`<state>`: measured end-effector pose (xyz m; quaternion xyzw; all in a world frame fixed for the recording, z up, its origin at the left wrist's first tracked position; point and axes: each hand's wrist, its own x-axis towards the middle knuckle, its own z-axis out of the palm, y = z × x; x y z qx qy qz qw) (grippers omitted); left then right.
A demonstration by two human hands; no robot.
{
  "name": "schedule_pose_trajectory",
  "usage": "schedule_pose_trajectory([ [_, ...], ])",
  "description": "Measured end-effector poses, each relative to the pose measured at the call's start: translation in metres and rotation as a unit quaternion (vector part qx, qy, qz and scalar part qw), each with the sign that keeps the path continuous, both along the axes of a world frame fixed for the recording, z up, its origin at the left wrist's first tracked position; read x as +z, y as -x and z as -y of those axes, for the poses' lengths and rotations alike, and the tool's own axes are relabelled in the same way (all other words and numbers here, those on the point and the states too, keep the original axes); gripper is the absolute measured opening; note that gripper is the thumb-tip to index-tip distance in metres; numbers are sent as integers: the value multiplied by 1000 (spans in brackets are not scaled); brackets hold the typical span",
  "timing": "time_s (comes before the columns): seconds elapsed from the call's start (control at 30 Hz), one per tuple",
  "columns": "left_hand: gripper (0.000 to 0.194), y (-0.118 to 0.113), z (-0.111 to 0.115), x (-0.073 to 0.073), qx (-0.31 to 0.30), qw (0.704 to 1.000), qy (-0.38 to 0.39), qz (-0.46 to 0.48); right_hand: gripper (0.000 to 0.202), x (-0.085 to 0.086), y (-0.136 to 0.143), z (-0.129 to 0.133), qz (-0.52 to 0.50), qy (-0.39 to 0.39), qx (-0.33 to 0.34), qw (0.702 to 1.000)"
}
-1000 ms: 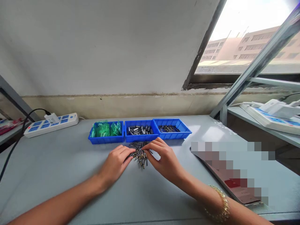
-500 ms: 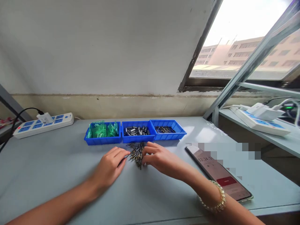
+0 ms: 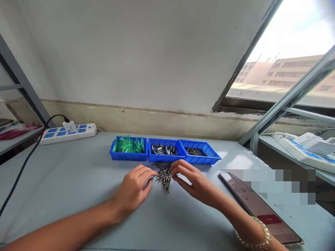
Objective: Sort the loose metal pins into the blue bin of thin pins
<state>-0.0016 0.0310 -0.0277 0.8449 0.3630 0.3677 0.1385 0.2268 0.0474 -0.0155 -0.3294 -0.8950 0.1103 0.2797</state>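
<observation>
A pile of small dark metal pins with brass-coloured sections point(image 3: 165, 176) lies on the grey table between my hands. My left hand point(image 3: 137, 184) touches the pile's left edge with its fingertips, its thumb held apart from the fingers. From the right, my right hand point(image 3: 195, 181) reaches in with curved fingers, the tips at the pile's right side and a gap to the thumb. I see nothing held in either hand. Behind the pile stand three joined blue bins: one with green plastic packets point(image 3: 128, 144), one with grey metal pieces point(image 3: 163, 150), one with thin dark pins point(image 3: 195, 152).
A phone point(image 3: 261, 205) showing a timer lies to the right of my right forearm. At the back left sits a power strip point(image 3: 69, 133) with a black cable. Another power strip point(image 3: 309, 150) rests on a side shelf at right, beside a metal frame.
The camera view has shifted, so the scene sits further right. My left thumb has parted from the fingers, and the thin dark piece seen there before no longer shows. My right hand stays by the pile.
</observation>
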Motion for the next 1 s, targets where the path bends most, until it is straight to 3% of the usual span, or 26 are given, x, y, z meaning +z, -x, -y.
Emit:
schedule_pose_trajectory([
  [0.07,23,0,0,-2,7,1000,15,26,10,3,1,0,-112,62,-38,991],
  [0.17,21,-3,2,-2,24,996,50,66,9,1,6,0,-248,166,-78,951],
  [0.33,14,-17,10,7,16,984,137,116,14,-6,21,9,-372,322,-34,870],
  [0.43,12,-23,15,12,4,956,229,182,13,-9,27,15,-398,356,-12,845],
  [0.53,9,-24,17,13,34,927,288,237,10,-10,29,19,-404,329,-11,853],
  [0.63,12,-25,18,11,39,920,310,237,7,-7,30,24,-398,265,2,878],
  [0.83,15,-32,25,10,-80,819,487,291,8,2,36,36,-277,222,52,933],
  [0.9,14,-32,24,10,-77,814,498,290,8,4,35,37,-255,193,57,946],
  [1.0,9,-30,21,11,-20,829,476,294,9,5,29,33,-259,152,40,953],
])
